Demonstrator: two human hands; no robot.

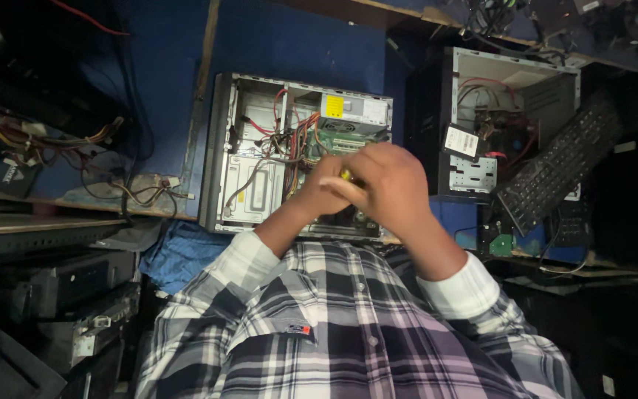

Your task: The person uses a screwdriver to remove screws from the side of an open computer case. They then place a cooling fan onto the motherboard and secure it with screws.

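An open desktop computer case [260, 148] lies on its side in front of me, showing a power supply [354, 112], red and mixed wires [289, 137] and a drive cage. Both my hands are held together over its right half. My left hand [317, 193] is curled closed, and my right hand [396, 185] wraps over it from the right. A small yellow object [346, 175], only partly visible, is clasped between them. What lies under the hands inside the case is hidden. My sleeves are plaid with white cuffs.
A second open computer case [515, 111] stands to the right with a black keyboard [563, 162] leaning against it. Loose cable bundles [53, 137] lie on a wooden shelf at left, with stacked black equipment [60, 295] below it. A blue cloth [175, 251] lies under the case.
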